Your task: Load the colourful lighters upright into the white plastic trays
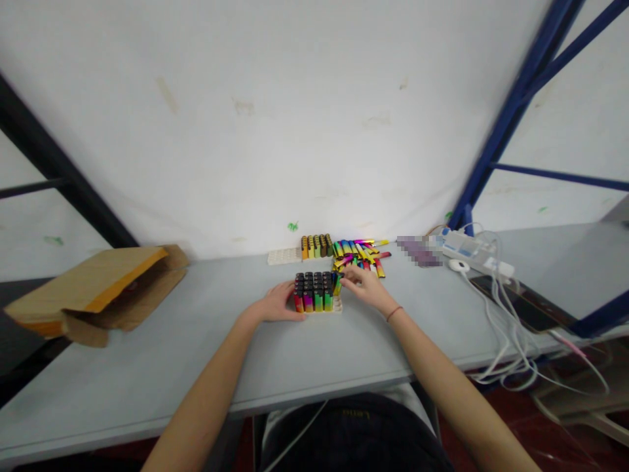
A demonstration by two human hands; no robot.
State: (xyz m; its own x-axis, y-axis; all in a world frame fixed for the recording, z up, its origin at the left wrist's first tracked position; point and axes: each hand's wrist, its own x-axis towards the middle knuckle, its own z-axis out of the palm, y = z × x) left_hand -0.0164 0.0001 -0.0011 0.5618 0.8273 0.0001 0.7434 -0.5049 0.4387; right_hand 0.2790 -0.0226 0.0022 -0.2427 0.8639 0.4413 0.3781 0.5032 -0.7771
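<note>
Several rainbow-coloured lighters (314, 292) with black tops stand upright in close rows in a white holed tray (338, 306). My left hand (278, 304) grips the left end of this block, the thumb along the front and the fingers toward the back. At the right end, my right hand (361, 286) pinches a green-and-yellow lighter (337, 284) over the tray's bare holes; whether its base sits in a hole is unclear. Just behind lies a loose pile of colourful lighters (361, 255).
Against the wall are a second group of upright lighters (317, 246) and a white holed tray (284, 256). An open cardboard box (113, 288) lies left. Right are a power strip (479, 254), tangled white cables (506, 328) and a dark tablet-like device (525, 305).
</note>
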